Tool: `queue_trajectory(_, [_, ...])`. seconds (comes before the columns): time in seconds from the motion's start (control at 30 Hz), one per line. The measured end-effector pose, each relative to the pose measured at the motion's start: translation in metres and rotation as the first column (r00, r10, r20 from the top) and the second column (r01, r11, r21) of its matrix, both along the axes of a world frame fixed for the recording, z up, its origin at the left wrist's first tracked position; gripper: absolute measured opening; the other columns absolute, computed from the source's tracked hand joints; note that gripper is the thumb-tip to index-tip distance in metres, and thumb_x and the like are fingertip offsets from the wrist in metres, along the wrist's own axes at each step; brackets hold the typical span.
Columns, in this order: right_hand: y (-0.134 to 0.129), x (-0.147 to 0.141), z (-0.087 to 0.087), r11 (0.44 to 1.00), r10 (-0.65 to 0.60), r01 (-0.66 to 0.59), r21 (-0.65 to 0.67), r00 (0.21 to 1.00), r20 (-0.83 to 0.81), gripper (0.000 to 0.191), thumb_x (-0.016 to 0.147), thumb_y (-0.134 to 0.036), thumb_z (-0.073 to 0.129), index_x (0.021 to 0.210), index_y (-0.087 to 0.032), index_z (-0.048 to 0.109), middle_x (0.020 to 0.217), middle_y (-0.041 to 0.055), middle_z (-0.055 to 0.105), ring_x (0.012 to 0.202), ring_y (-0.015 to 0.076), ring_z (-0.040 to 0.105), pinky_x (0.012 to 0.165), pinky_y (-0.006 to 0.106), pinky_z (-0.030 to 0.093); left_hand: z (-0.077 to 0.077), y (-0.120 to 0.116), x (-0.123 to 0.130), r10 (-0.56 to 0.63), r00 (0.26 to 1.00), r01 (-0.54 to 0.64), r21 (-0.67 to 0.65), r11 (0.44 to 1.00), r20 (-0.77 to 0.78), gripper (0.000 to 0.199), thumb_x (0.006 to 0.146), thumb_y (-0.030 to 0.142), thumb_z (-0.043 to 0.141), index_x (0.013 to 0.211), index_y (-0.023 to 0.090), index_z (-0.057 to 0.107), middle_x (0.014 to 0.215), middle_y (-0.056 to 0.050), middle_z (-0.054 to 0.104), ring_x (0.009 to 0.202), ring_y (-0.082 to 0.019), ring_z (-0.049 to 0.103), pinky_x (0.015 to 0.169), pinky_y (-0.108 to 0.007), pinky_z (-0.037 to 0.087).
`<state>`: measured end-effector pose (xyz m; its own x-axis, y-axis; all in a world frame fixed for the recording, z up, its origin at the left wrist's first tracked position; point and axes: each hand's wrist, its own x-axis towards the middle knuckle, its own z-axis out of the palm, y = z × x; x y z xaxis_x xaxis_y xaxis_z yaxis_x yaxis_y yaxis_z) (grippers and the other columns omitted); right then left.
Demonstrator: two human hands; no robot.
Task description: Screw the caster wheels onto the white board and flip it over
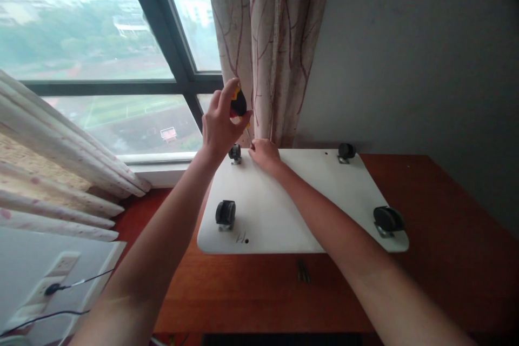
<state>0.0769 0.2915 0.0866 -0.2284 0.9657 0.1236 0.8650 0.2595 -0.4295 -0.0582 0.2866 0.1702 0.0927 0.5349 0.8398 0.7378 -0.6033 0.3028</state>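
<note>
Where the counter [227,294] runs nearest, small metal pieces [303,271]; next, white board [259,205], black casters [225,212] upward; at its far edge, right hand [265,153], grip unclear; above, left hand [221,121], grip wrapped around screwdriver [240,102], shaft downward; curtain [263,38] behind.

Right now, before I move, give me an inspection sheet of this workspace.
Surface: reddish-brown wooden desk, with a white board on it.
Job's things: four black twin-wheel casters on the board, wheels up; screwdriver with a black, yellow and red handle.
Clutter: small metal pieces, perhaps screws, on the desk in front of the board.
Hands: left hand grips the screwdriver's handle; right hand is by its tip at the board's far edge, its hold unclear.
Cables: black plug in a wall socket, lower left; another dark cable below it.
Surroundings: window, branch-patterned curtain, grey wall.
</note>
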Motion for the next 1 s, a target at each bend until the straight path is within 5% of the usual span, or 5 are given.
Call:
queue_trajectory(0.27, [-0.02,0.029,0.027,0.992,0.06,-0.041,0.12,0.985,-0.159,0.013,0.087,-0.012,0.059,0.088,-0.017,0.071,0.096,0.0077,0.072,0.092,0.0179,0.064,0.085,0.028,0.047,0.014,-0.027,-0.014,0.015,0.991,-0.002,-0.096,0.995,0.132,0.072,0.075,0.024,0.074,0.142,0.027,0.048,0.117,-0.006,0.068,0.067,-0.013,0.067,0.061,-0.025,0.057])
queue_trajectory(0.53, [-0.157,0.119,0.031,0.99,0.081,-0.035,0.133,0.929,-0.361,0.006,0.086,-0.015,0.063,0.083,-0.018,0.066,0.083,0.0015,0.068,0.072,0.0129,0.063,0.069,0.023,0.05,0.006,-0.07,-0.02,-0.023,0.961,0.08,-0.199,0.977,0.274,0.071,0.071,0.023,0.08,0.135,0.025,0.05,0.102,-0.002,0.067,0.062,-0.01,0.067,0.056,-0.02,0.058])
queue_trajectory(0.63, [-0.223,0.147,0.016,0.999,-0.038,0.034,-0.016,0.863,-0.504,0.014,0.089,-0.032,0.065,0.081,-0.02,0.064,0.077,0.0003,0.066,0.071,0.0145,0.063,0.066,0.024,0.05,-0.002,-0.089,-0.019,-0.052,0.926,0.143,-0.22,0.965,0.373,0.069,0.07,0.023,0.082,0.131,0.027,0.05,0.094,0.002,0.065,0.064,-0.009,0.067,0.059,-0.02,0.06])
queue_trajectory(0.77, [-0.293,0.165,-0.022,0.984,-0.152,0.087,-0.154,0.863,-0.483,0.018,0.093,-0.036,0.061,0.082,-0.022,0.063,0.076,0.0008,0.066,0.069,0.0158,0.064,0.062,0.024,0.05,-0.013,-0.116,-0.01,-0.139,0.855,0.283,-0.225,0.932,0.5,0.069,0.07,0.021,0.084,0.127,0.028,0.048,0.094,0.003,0.065,0.073,-0.012,0.071,0.068,-0.024,0.063])
queue_trajectory(1.0, [-0.332,0.162,-0.094,0.989,-0.129,0.106,-0.103,0.956,-0.263,0.008,0.092,-0.02,0.056,0.087,-0.022,0.062,0.082,0.0016,0.068,0.07,0.0177,0.066,0.064,0.028,0.05,-0.034,-0.164,0.012,-0.22,0.763,0.337,-0.083,0.938,0.608,0.074,0.062,0.012,0.09,0.123,0.026,0.049,0.097,0.0,0.068,0.086,-0.015,0.073,0.076,-0.027,0.063])
